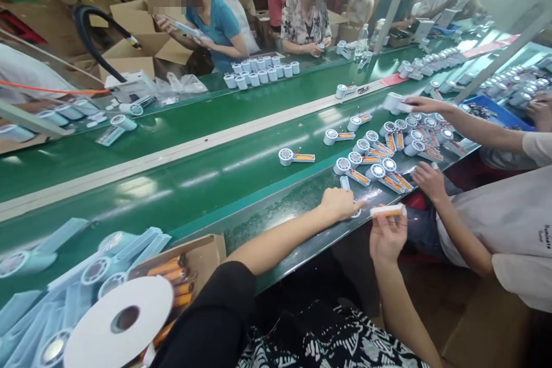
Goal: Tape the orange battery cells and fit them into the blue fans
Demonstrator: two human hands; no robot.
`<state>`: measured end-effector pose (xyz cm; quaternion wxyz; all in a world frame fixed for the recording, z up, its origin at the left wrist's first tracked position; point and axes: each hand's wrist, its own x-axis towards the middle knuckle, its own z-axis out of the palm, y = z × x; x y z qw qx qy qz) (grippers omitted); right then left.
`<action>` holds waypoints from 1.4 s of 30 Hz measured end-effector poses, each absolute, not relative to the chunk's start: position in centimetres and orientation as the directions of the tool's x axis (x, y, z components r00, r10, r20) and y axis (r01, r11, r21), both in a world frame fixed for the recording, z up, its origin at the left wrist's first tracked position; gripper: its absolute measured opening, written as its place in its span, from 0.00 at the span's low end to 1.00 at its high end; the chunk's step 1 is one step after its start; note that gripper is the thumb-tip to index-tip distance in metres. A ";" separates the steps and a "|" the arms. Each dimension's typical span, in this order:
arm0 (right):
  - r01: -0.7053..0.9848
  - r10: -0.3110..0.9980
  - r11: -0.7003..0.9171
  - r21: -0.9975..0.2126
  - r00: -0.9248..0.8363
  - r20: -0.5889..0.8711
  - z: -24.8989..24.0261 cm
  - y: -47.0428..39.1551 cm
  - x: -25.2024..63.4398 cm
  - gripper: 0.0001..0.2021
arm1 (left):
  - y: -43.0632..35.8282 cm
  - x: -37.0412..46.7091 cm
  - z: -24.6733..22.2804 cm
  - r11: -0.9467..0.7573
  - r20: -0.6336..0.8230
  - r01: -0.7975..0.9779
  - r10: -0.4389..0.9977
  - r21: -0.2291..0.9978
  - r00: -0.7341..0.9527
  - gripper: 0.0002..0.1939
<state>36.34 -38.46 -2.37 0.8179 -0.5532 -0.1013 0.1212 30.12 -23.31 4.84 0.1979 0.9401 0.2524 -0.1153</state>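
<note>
My left hand (338,205) is closed over a pale blue handheld fan at the near belt edge, its index finger reaching right. The fan's handle (344,183) pokes out beyond my knuckles, and part of its round head shows under my fingers; the rest is hidden. Raised just off the edge, my right hand (388,237) pinches an orange battery (388,213) with a white strip along its top. Just beyond both hands stand several open fans (377,171) with orange batteries in their handles.
At lower left, a white tape reel (99,328) lies over a cardboard box (218,247) of orange batteries, beside a pile of fan bodies (97,269). A co-worker's hands (429,179) are close on my right. The green conveyor (241,178) runs across; other people sit opposite.
</note>
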 end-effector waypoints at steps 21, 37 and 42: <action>-0.038 0.910 0.159 -0.987 0.393 0.131 -1.2 -17.9 30.7 0.28 | 1.4 8.5 1.5 -0.632 -0.349 0.775 0.721 0.023 0.599 0.15; 0.875 0.958 0.244 -0.419 -0.283 -0.035 0.0 -4.4 29.4 0.14 | 2.6 10.2 0.0 -0.403 -0.230 0.857 0.845 0.322 0.484 0.18; 0.938 0.942 0.265 -0.226 -0.301 -0.146 -0.3 -4.6 28.5 0.20 | 2.9 10.7 -0.7 -0.355 -0.236 0.864 0.860 0.357 0.452 0.18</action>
